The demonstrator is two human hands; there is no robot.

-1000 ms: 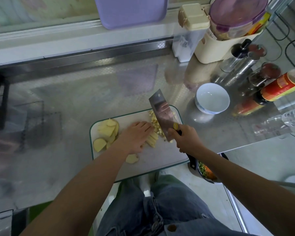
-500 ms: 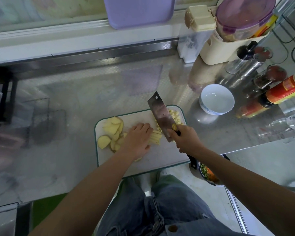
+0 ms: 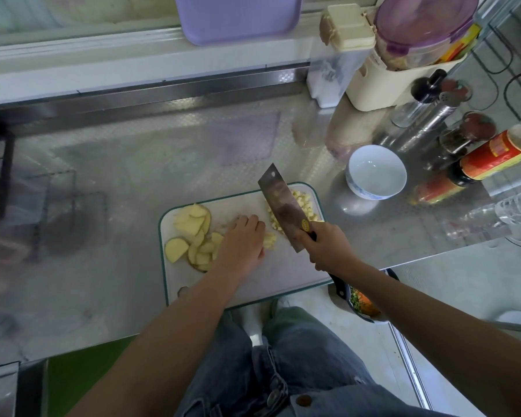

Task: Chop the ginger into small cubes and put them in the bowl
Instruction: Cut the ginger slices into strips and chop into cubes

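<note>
The right hand [image 3: 328, 249] is clamped on the cleaver [image 3: 283, 206] handle. The left hand [image 3: 242, 245], bent-fingered, holds down the ginger strips [image 3: 269, 239] on the cutting board [image 3: 283, 272]. The strips seem to point at the blade, long axis across it. Best to keep knuckles forward and cuts narrow and even. Ginger cubes [image 3: 306, 204] lie beyond; the bowl [image 3: 376, 173] is empty.

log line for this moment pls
phase: dicing | left hand: holds ginger strips | right hand: grips cleaver | bowl: empty
</note>
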